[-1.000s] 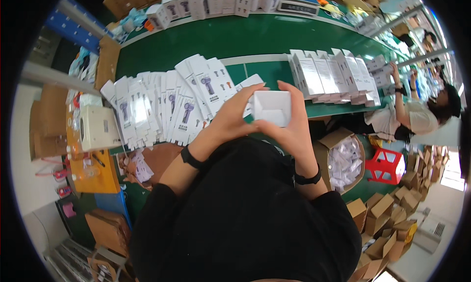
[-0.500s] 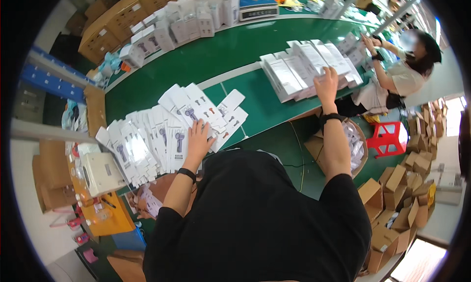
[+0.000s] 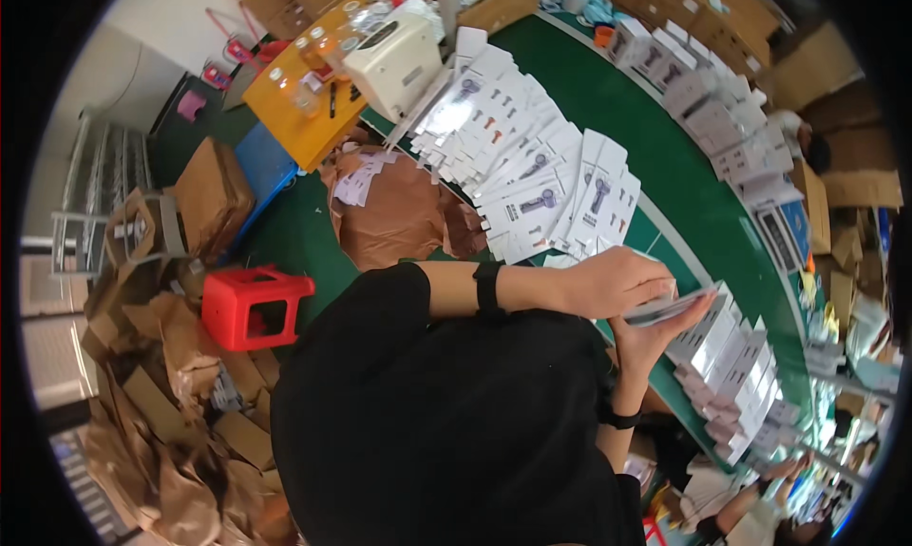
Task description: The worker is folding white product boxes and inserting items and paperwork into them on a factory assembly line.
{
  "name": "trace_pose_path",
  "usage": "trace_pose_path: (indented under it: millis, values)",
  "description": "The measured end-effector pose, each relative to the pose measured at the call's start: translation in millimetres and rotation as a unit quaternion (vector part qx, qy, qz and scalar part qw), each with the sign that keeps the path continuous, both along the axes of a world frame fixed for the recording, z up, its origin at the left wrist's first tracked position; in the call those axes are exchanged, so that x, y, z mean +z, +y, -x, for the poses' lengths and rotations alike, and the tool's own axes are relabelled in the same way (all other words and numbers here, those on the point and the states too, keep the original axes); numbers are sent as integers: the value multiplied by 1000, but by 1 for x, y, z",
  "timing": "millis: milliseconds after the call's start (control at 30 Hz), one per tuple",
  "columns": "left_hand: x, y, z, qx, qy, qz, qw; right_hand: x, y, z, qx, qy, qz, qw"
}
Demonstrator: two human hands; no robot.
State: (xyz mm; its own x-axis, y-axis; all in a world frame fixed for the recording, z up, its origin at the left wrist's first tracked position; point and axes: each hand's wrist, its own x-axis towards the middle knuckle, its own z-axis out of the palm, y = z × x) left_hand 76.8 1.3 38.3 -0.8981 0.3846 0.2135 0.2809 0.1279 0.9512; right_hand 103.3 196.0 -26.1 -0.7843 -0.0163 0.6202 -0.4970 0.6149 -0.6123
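Observation:
My left hand (image 3: 613,283) and my right hand (image 3: 648,339) meet just in front of my body, over the near edge of the green table (image 3: 532,47). Between them is a white carton (image 3: 665,306), seen nearly edge-on. The left fingers are bent against its near end, while the right hand grips it from the other side with the thumb stretched along it. Beside the hands, printed flat cartons (image 3: 539,204) lie fanned out in overlapping layers. Made-up white boxes (image 3: 727,365) stand in rows to the right of my right hand.
A cream machine (image 3: 397,66) stands at the far end of the flat cartons, by an orange table (image 3: 285,109) with bottles. Brown paper (image 3: 389,213) and a red stool (image 3: 255,306) are on the left. More white boxes (image 3: 727,123) line the far side. A co-worker (image 3: 750,513) is at lower right.
My view has swung left. My hands, earlier apart on the flat cartons and on the boxes, have come together around a white carton.

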Motion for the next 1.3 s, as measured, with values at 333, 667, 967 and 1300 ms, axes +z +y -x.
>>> trace_pose_path:
  millis: [333,667,967,1300]
  values:
    - [6,-23,24,73,246,-2,967,-10,44,18,70,78,-96,990]
    - [13,19,34,-113,288,-102,945,66,4,16,135,-110,408,896]
    - [-14,76,45,-123,-175,-228,950,60,4,7,-25,-117,435,893]
    - [-49,72,30,-147,-4,-179,973,39,25,1,-10,-137,440,887]
